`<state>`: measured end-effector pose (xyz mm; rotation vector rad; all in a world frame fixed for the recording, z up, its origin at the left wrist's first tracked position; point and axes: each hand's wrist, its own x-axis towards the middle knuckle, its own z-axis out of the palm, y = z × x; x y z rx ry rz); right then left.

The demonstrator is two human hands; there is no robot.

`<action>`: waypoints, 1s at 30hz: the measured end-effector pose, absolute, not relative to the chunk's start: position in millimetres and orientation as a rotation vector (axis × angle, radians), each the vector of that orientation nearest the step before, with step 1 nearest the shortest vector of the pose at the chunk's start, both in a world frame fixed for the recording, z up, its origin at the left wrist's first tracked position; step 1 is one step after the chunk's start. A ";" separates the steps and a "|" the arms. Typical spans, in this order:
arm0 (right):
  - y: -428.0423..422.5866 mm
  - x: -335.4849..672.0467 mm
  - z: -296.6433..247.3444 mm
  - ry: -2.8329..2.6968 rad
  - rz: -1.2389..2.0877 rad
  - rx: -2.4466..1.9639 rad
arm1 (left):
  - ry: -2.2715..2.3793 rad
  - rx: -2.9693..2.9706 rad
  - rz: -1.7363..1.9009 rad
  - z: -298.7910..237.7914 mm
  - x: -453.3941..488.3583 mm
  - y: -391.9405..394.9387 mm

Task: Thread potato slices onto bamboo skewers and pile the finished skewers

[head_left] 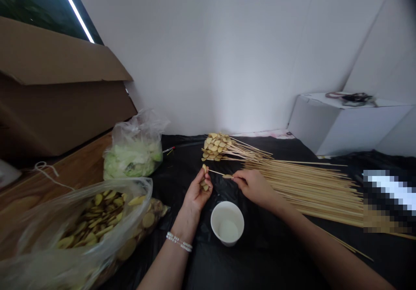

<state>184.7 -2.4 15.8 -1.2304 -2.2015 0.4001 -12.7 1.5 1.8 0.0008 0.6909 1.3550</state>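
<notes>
My left hand is closed on a few yellow potato slices, palm turned up, with one slice held at the fingertips. My right hand pinches a thin bamboo skewer whose tip points left at that slice; one slice sits on the skewer by my right fingers. A white paper cup stands on the black sheet just below both hands.
Finished slice skewers lie behind the hands. A big pile of bare skewers stretches right. At left, a plastic bag of potato slices, a bag of greens, a cardboard box. A white box stands far right.
</notes>
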 end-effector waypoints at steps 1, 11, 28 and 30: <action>-2.2 184.7 15.4 -2.201 0.396 -1.231 | 0.690 -0.001 1.358 1.5 -12.7 1.5; -1.5 183.6 13.6 -2.202 0.406 -1.242 | 0.685 0.000 1.372 -0.3 -12.2 1.5; -3.5 181.8 14.7 -2.257 0.353 -1.317 | 0.740 0.063 1.423 -2.9 -9.8 2.0; -4.2 181.1 15.3 -2.278 0.330 -1.351 | 0.759 0.102 1.448 -3.9 -9.1 2.1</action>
